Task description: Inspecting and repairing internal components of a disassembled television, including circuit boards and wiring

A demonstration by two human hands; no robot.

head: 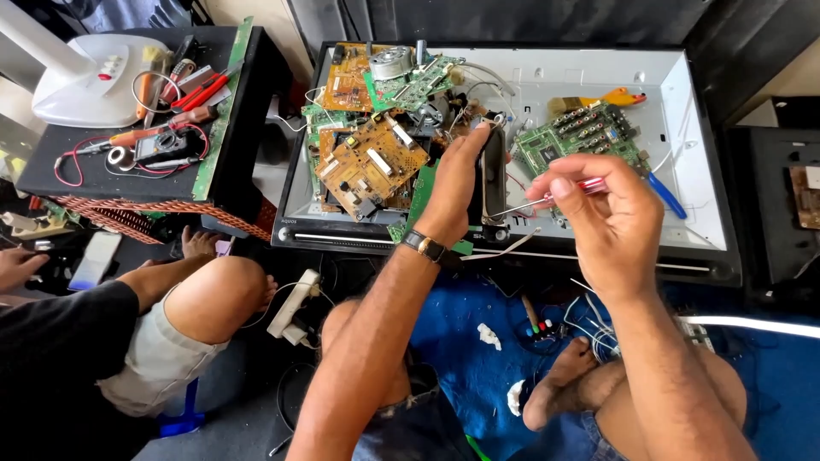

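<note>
I count two hands of my own at work. My left hand (457, 175) is closed around one long black speaker (492, 183), holding it upright over the front edge of the white tray (683, 94). My right hand (598, 213) is pinched shut on one screwdriver (547, 198) with a red handle, its thin metal shaft pointing left so that the tip meets the speaker's lower half. The tray is a wide, shallow white shell with a dark frame; it holds a heap of circuit boards at its left end, where I count at least three brown boards (369, 162) and several green ones, though the pile overlaps too much for an exact total. One more green board (585, 137) lies apart, right of the speaker, with one yellow-handled brush (602, 100) behind it and one blue-handled tool (664, 195) just beside it. To the left, a small black surface (231, 145) carries one white lamp base (90, 77), red leads and several hand tools. A second person sits at lower left, one knee (213, 294) raised. One white power strip (293, 307) lies on the floor between us.
</note>
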